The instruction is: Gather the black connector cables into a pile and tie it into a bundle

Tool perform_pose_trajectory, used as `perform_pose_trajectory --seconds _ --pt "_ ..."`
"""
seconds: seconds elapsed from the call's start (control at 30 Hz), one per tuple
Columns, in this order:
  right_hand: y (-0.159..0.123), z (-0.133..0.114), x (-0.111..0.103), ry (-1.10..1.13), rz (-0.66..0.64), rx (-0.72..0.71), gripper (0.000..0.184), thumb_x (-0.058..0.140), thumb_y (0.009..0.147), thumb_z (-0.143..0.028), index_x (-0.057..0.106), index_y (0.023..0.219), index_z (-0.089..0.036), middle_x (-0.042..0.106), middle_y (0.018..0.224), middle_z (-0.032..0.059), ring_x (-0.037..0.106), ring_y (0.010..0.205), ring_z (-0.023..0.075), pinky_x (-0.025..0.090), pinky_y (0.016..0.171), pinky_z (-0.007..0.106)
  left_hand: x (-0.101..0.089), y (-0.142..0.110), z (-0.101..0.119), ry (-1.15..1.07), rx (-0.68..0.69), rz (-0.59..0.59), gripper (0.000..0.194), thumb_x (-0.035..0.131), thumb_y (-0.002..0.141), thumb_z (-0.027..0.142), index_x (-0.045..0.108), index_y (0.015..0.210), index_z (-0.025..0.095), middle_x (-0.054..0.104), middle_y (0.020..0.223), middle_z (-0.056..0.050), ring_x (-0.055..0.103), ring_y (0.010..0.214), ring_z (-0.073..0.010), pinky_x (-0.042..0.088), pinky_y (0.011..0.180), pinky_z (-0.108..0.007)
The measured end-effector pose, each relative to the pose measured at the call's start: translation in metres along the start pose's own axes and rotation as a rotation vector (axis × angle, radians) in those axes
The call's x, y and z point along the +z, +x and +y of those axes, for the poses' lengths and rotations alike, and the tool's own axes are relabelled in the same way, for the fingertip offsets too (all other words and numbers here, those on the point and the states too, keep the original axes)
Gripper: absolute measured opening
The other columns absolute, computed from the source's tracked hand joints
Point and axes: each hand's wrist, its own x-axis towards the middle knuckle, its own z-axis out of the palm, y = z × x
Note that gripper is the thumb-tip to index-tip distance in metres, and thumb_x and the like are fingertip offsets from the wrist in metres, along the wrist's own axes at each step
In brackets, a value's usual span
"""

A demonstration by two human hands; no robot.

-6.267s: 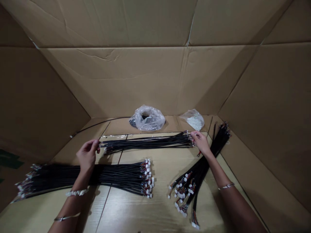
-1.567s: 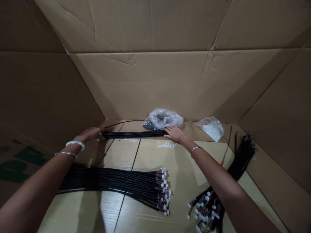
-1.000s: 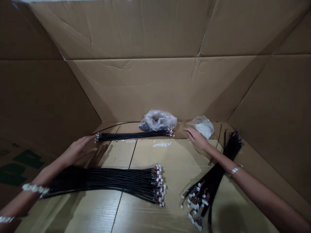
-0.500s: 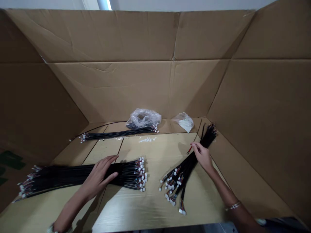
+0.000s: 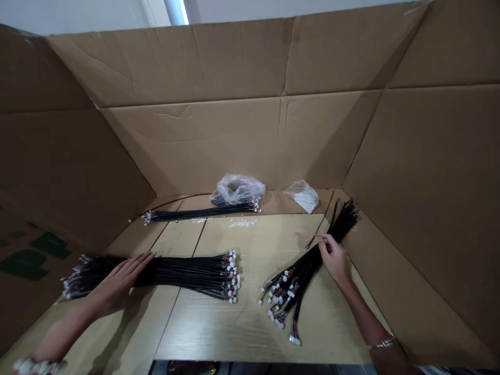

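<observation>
A large bundle of black cables with white plug connectors (image 5: 187, 271) lies on the left of the table. Across its left part rests my left hand (image 5: 121, 278), fingers stretched out and nothing gripped. At the right, a second bundle of black cables (image 5: 312, 260) lies at a slant, its white connectors fanned out toward the front. My right hand (image 5: 332, 255) is over the middle of this bundle, thumb and fingertips pinched. From the pinch sticks out a thin lead with a red sleeve and a small metal terminal (image 5: 311, 242); its other end is hard to trace.
Behind lies a thinner bundle of black cables (image 5: 203, 211), beside a clear plastic bag (image 5: 238, 188) and a smaller bag with white contents (image 5: 304, 197). Cardboard walls (image 5: 219, 135) enclose the table (image 5: 219, 333) at the back and sides.
My left hand has slid left along the large bundle, away from the white connectors at its right end. My right hand stays at the slanted bundle, still pinching. The view has shifted slightly.
</observation>
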Motion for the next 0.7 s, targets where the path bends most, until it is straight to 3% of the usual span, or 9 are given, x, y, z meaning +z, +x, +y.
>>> perform_pose_trajectory --seconds 0.13,0.33,0.47,0.6,0.7 --pt "-0.001 0.001 0.003 0.007 0.025 -0.038 0.029 0.044 0.083 -0.041 0.065 0.087 -0.023 0.071 0.075 0.0046 0.061 0.061 0.0185 0.049 0.060 0.029 -0.012 0.023 0.012 -0.012 0.051 -0.124 0.079 0.056 0.064 0.017 0.047 0.142 0.013 0.054 0.143 -0.019 0.049 0.133 -0.0355 0.041 0.108 -0.048" --pt "-0.005 -0.006 0.010 0.002 0.037 -0.108 0.028 0.045 0.085 -0.040 0.066 0.086 -0.021 0.070 0.072 0.0049 0.060 0.058 0.0188 0.050 0.058 0.030 -0.021 0.047 0.037 -0.001 0.064 -0.307 0.073 0.057 0.057 0.008 0.056 0.130 0.014 0.063 0.129 -0.017 0.056 0.124 -0.0302 0.038 0.110 -0.043" --pt "-0.005 -0.022 0.010 -0.025 0.044 -0.257 0.022 0.047 0.086 -0.034 0.066 0.084 -0.022 0.070 0.076 0.0054 0.062 0.065 0.0195 0.051 0.066 0.031 -0.026 0.054 0.044 0.053 0.076 -0.374 0.067 0.060 0.060 0.010 0.055 0.126 0.009 0.062 0.126 -0.020 0.057 0.121 -0.0312 0.039 0.108 -0.042" --pt "-0.004 -0.074 0.029 -0.045 -0.066 -0.352 0.020 0.047 0.088 -0.027 0.066 0.088 -0.021 0.066 0.075 0.0043 0.061 0.071 0.0200 0.049 0.068 0.031 -0.027 0.061 0.046 0.080 0.086 -0.391 0.059 0.061 0.062 0.011 0.057 0.120 0.009 0.063 0.119 -0.021 0.060 0.115 -0.0322 0.043 0.102 -0.041" --pt "-0.016 -0.137 0.071 -0.088 -0.434 -0.466 0.022 0.051 0.087 -0.026 0.067 0.100 -0.019 0.070 0.094 0.0081 0.062 0.094 0.0227 0.048 0.086 0.035 -0.026 0.065 0.048 0.083 0.093 -0.394 0.057 0.063 0.061 0.010 0.057 0.118 0.011 0.063 0.116 -0.020 0.060 0.112 -0.0332 0.045 0.099 -0.043"
